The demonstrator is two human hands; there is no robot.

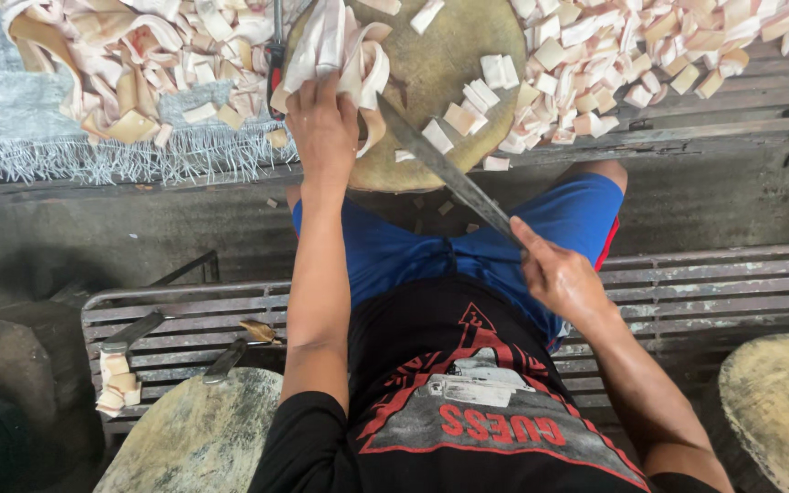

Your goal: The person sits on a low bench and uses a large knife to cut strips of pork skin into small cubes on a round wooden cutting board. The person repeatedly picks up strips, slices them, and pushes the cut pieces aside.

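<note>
My left hand (323, 123) presses pale skin strips (340, 46) flat on round chopping block (440, 64), top centre, steadying them. My right hand (559, 278) grips long knife (445, 169), blade angled toward strips. Cut squares (632, 55) piled upper right, clear of blade.
</note>
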